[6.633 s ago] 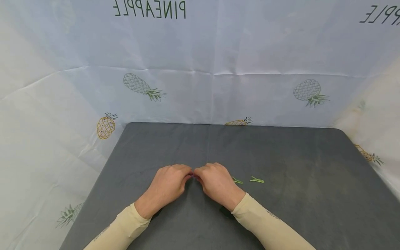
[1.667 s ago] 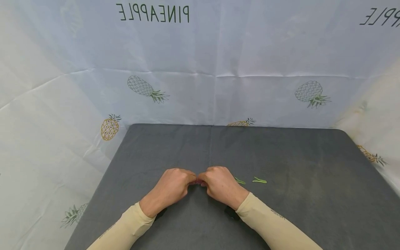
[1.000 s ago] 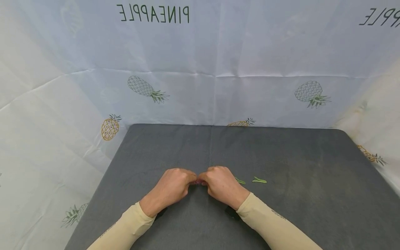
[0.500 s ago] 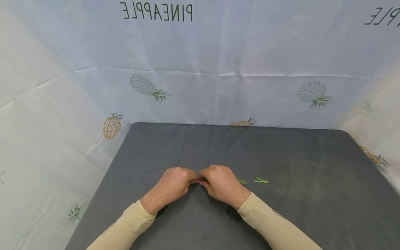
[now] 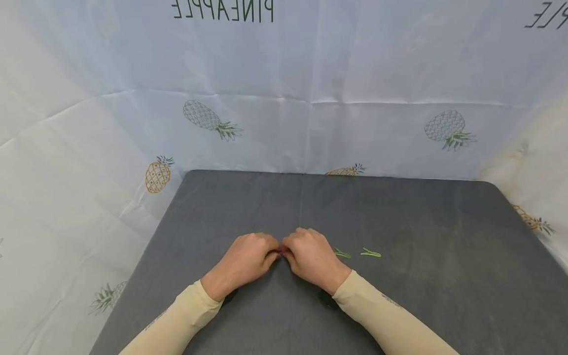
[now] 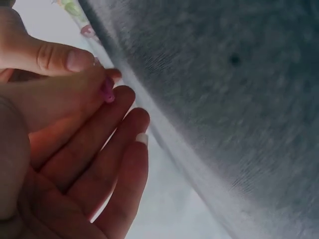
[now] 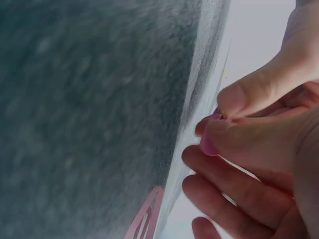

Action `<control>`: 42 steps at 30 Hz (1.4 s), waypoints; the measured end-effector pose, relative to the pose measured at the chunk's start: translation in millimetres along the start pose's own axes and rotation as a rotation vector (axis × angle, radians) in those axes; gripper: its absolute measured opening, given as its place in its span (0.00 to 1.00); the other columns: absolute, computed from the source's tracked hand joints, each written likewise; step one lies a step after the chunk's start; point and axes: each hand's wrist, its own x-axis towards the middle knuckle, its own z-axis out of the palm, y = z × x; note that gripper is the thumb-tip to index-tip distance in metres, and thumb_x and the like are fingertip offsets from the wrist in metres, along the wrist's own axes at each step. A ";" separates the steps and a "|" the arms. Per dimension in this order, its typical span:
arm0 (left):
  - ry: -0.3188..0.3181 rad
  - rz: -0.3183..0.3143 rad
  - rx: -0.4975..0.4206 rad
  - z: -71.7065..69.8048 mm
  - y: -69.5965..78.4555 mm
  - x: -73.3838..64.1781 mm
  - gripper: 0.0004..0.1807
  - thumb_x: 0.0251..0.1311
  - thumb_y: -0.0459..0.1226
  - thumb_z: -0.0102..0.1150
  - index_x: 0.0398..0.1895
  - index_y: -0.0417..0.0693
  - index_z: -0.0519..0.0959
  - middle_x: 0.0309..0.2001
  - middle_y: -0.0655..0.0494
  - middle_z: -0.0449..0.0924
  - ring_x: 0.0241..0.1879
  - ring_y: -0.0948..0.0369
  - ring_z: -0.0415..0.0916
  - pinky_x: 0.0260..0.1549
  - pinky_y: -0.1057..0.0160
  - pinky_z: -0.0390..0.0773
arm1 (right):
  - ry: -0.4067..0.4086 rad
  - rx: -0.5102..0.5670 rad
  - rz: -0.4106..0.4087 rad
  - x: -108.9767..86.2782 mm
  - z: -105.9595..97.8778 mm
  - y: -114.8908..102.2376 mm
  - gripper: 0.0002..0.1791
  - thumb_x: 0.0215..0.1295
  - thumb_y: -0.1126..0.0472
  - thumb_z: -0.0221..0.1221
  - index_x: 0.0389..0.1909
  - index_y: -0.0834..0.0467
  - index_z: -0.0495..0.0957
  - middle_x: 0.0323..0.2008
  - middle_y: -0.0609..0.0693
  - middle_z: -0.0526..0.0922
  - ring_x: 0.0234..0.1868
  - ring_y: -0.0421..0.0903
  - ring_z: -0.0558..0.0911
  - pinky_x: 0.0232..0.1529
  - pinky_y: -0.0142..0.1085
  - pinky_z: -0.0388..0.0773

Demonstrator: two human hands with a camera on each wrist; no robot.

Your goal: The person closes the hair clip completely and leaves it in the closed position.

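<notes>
With your left hand (image 5: 246, 259) and right hand (image 5: 312, 256), you are pinching a small pinkish-purple piece (image 7: 208, 144) (material too blurred to tell) well in from the far edge of the dark grey fabric-topped table (image 5: 421, 222), probably because something so slight needs steadying from both sides. Two slender lime-green forked strips (image 5: 372, 254) are lying between your right hand and the right edge, apparently for easy reach.

A pale, creased fabric curtain (image 5: 377, 64) printed with green and yellow pineapples (image 5: 157, 177) and mirrored dark lettering (image 5: 224, 10) surrounds a dark grey, round-cornered worktop (image 5: 426, 222); light falls bluish behind, creamier at the sides.
</notes>
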 end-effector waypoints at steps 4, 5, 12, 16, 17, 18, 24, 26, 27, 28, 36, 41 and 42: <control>0.005 -0.002 0.011 1.9 1.3 3.1 0.11 0.68 0.38 0.74 0.25 0.57 0.86 0.23 0.64 0.78 0.22 0.70 0.69 0.26 0.69 0.74 | -0.030 -0.012 0.020 0.2 -0.5 0.7 0.10 0.67 0.58 0.75 0.27 0.46 0.86 0.25 0.42 0.83 0.29 0.42 0.77 0.35 0.37 0.76; 0.007 -0.002 0.015 2.2 1.0 3.1 0.10 0.67 0.38 0.74 0.26 0.57 0.87 0.24 0.64 0.81 0.23 0.70 0.72 0.27 0.69 0.76 | -0.043 -0.017 0.023 0.1 -1.2 1.4 0.09 0.66 0.59 0.75 0.28 0.47 0.86 0.26 0.42 0.83 0.30 0.42 0.78 0.36 0.37 0.76; -0.039 -0.035 0.049 2.5 0.5 4.6 0.02 0.62 0.35 0.78 0.36 0.53 0.93 0.43 0.60 0.91 0.42 0.61 0.89 0.39 0.60 0.88 | -0.069 -0.021 0.075 -9.1 -12.8 13.8 0.06 0.62 0.59 0.78 0.37 0.49 0.89 0.35 0.45 0.89 0.37 0.45 0.83 0.44 0.42 0.82; -0.091 -0.070 0.028 1.1 3.1 10.5 0.02 0.62 0.34 0.77 0.35 0.52 0.93 0.44 0.60 0.90 0.42 0.60 0.88 0.39 0.60 0.88 | -0.075 -0.030 0.113 -19.8 -21.1 23.4 0.07 0.61 0.59 0.78 0.37 0.49 0.89 0.36 0.44 0.89 0.38 0.45 0.83 0.44 0.42 0.82; -0.103 -0.082 0.022 0.8 3.8 11.7 0.03 0.62 0.34 0.78 0.34 0.52 0.93 0.43 0.60 0.90 0.42 0.60 0.88 0.38 0.60 0.87 | -0.077 -0.033 0.119 -22.4 -22.5 25.4 0.07 0.62 0.58 0.78 0.37 0.49 0.89 0.36 0.44 0.89 0.38 0.45 0.83 0.44 0.42 0.82; -0.113 -0.095 0.015 0.2 4.4 13.0 0.03 0.62 0.33 0.77 0.34 0.52 0.93 0.43 0.60 0.90 0.42 0.60 0.88 0.38 0.60 0.87 | -0.077 -0.036 0.126 -24.7 -23.6 27.7 0.07 0.62 0.58 0.78 0.37 0.49 0.89 0.36 0.44 0.89 0.38 0.45 0.83 0.44 0.42 0.82; -0.143 -0.144 0.019 -4.0 11.0 25.2 0.01 0.64 0.37 0.77 0.35 0.53 0.92 0.42 0.62 0.89 0.41 0.61 0.86 0.40 0.58 0.86 | -0.063 -0.039 0.151 -35.7 -29.6 40.3 0.08 0.61 0.57 0.79 0.37 0.51 0.89 0.35 0.44 0.89 0.36 0.45 0.82 0.45 0.44 0.83; -0.146 -0.148 0.021 -3.6 14.2 28.4 0.02 0.64 0.39 0.77 0.37 0.54 0.92 0.42 0.62 0.88 0.41 0.61 0.86 0.41 0.57 0.86 | -0.071 -0.039 0.156 -38.4 -29.9 42.8 0.08 0.61 0.57 0.79 0.37 0.51 0.90 0.35 0.45 0.89 0.36 0.46 0.82 0.44 0.44 0.83; -0.147 -0.147 0.019 -3.2 16.1 30.2 0.03 0.64 0.40 0.77 0.37 0.54 0.91 0.43 0.61 0.88 0.41 0.61 0.86 0.41 0.56 0.86 | -0.076 -0.041 0.158 -39.3 -29.9 43.7 0.08 0.61 0.57 0.79 0.37 0.51 0.90 0.35 0.45 0.89 0.37 0.46 0.83 0.44 0.44 0.83; -0.146 -0.141 0.013 -2.2 18.9 32.8 0.04 0.64 0.41 0.77 0.38 0.54 0.91 0.43 0.61 0.88 0.41 0.60 0.86 0.41 0.56 0.86 | -0.081 -0.046 0.160 -40.2 -30.9 44.7 0.07 0.61 0.57 0.79 0.37 0.51 0.90 0.35 0.45 0.89 0.37 0.46 0.83 0.44 0.45 0.83; -0.189 -0.111 -0.032 11.1 40.1 50.8 0.09 0.62 0.42 0.79 0.43 0.51 0.91 0.48 0.55 0.89 0.42 0.56 0.87 0.35 0.56 0.85 | -0.099 -0.075 0.108 -39.1 -31.0 44.0 0.02 0.65 0.57 0.76 0.35 0.48 0.92 0.33 0.44 0.88 0.36 0.45 0.82 0.41 0.42 0.82; -0.210 -0.140 -0.030 15.0 46.4 54.8 0.10 0.61 0.42 0.80 0.43 0.52 0.91 0.49 0.55 0.89 0.40 0.57 0.86 0.33 0.57 0.84 | -0.065 -0.143 0.086 -38.3 -27.1 41.8 0.04 0.64 0.57 0.77 0.30 0.46 0.92 0.30 0.44 0.86 0.33 0.44 0.81 0.38 0.39 0.79; -0.212 -0.143 -0.029 15.2 46.5 54.5 0.10 0.60 0.42 0.80 0.43 0.52 0.91 0.49 0.55 0.89 0.39 0.57 0.86 0.32 0.57 0.84 | -0.058 -0.153 0.089 -38.0 -26.2 41.2 0.05 0.63 0.58 0.77 0.30 0.46 0.91 0.30 0.44 0.87 0.33 0.44 0.81 0.37 0.39 0.78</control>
